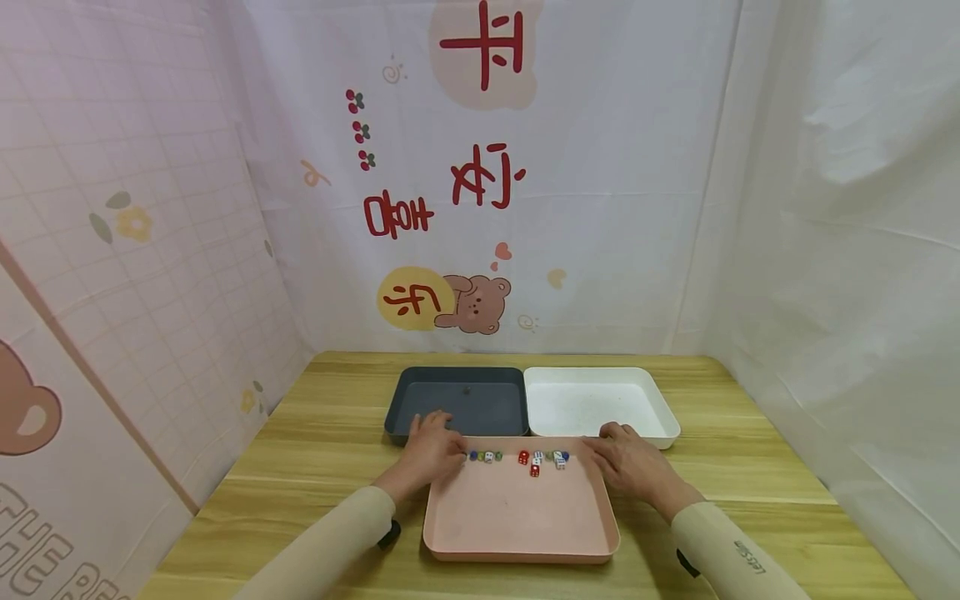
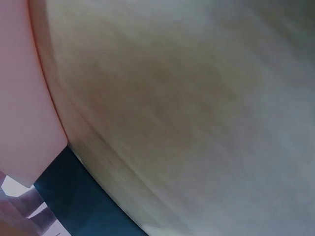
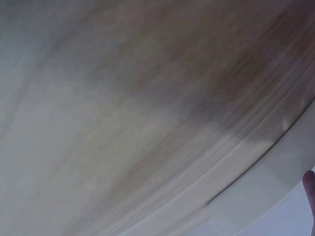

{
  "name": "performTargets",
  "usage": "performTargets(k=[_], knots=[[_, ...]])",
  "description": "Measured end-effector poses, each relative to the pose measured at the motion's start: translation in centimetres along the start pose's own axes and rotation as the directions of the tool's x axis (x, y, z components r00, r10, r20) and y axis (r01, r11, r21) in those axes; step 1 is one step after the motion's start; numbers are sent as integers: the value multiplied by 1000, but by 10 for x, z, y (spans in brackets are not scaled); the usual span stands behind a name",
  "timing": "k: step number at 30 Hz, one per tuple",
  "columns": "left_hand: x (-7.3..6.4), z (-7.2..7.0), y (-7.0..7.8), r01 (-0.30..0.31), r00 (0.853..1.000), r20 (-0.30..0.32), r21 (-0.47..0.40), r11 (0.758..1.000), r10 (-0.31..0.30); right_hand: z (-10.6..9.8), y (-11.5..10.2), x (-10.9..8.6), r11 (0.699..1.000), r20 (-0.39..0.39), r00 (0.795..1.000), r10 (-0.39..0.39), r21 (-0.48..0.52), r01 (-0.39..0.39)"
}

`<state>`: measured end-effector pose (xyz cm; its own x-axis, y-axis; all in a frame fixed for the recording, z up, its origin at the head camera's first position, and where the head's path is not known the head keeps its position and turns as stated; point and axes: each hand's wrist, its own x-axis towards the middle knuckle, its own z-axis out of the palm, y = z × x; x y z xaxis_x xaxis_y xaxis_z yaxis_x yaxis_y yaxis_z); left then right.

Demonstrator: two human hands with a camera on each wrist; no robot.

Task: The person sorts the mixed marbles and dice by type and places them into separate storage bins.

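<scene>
A shallow pink tray point(image 1: 517, 525) lies on the table in the head view. Small dice and glass marbles lie along its far wall, among them a red die point(image 1: 523, 457) and a white die point(image 1: 489, 457). My left hand point(image 1: 429, 454) holds the tray's far left corner, the thumb side over the inside and other fingers reaching toward the dark grey tray point(image 1: 397, 400). At the far right corner, my right hand point(image 1: 633, 467) grips the rim beside the white tray point(image 1: 663, 412). Both wrist views show mostly blurred table, and the fingertips' contact is partly hidden.
The dark grey and white trays stand side by side behind the pink one. A small dark round thing point(image 1: 467, 391) lies in the grey tray. The wood-patterned table point(image 1: 330, 467) backs onto a printed hanging cloth point(image 1: 600, 208), with more cloth at both sides.
</scene>
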<state>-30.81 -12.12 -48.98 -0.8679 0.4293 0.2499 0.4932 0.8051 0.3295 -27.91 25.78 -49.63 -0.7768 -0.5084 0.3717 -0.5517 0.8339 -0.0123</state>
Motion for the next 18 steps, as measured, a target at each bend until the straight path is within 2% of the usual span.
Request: performTargets(k=[4, 18], knots=[[1, 1, 1, -10, 1000, 15, 40, 999, 9, 1, 0, 0, 1000, -7, 1000, -5, -7, 5], [0, -1, 2, -7, 999, 49, 59, 998, 4, 0, -1, -1, 1000, -7, 1000, -2, -6, 2]])
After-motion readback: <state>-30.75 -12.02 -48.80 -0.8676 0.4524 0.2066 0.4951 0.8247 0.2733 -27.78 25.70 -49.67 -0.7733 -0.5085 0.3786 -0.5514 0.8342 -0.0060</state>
